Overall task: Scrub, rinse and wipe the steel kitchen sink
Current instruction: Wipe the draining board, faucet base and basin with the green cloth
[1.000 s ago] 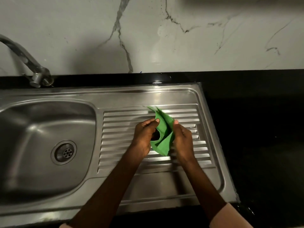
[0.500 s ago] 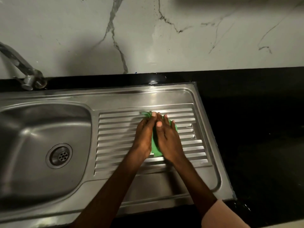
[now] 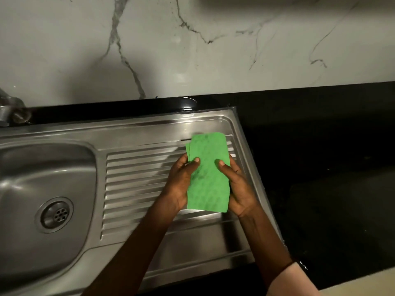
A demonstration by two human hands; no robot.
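Note:
A green cloth (image 3: 208, 174), folded into a flat rectangle, is held above the ribbed drainboard (image 3: 136, 180) of the steel sink (image 3: 49, 171). My left hand (image 3: 181, 184) grips its left edge with the thumb on top. My right hand (image 3: 237, 189) grips the right edge the same way. The fingers of both hands are hidden under the cloth. The sink's bowl lies to the left with its round drain (image 3: 56, 214) showing.
The tap base (image 3: 10, 113) stands at the far left behind the bowl. A black counter (image 3: 320, 167) runs along the right and back of the sink. A white marble wall (image 3: 192, 45) rises behind.
The cloth was crumpled and pressed between both hands over the drainboard. Now it is spread out as a flat folded rectangle held by both hands.

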